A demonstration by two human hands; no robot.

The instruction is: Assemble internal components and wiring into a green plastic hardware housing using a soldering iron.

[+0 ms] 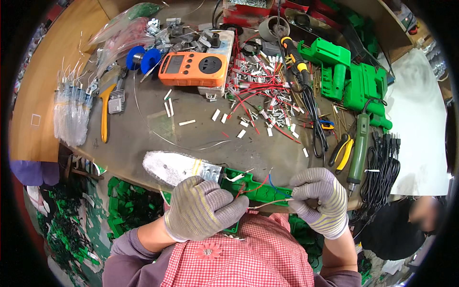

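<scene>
Green plastic tool-housing half point(263, 195) is lying open side up at the near edge of the counter point(205, 136).
The left hand point(203, 209), gloved, is curling over its left part, hiding its own fingertips, so I cannot tell whether that grip is closing on anything; the gloved right hand point(321, 201) is pinching a pale wire point(267, 204) at the right end, grip together. A red wire point(258, 187) and a blue wire point(272, 182) are rising nearby, while a white-faced rounded plate point(169, 167) is adjoining the left end.
</scene>
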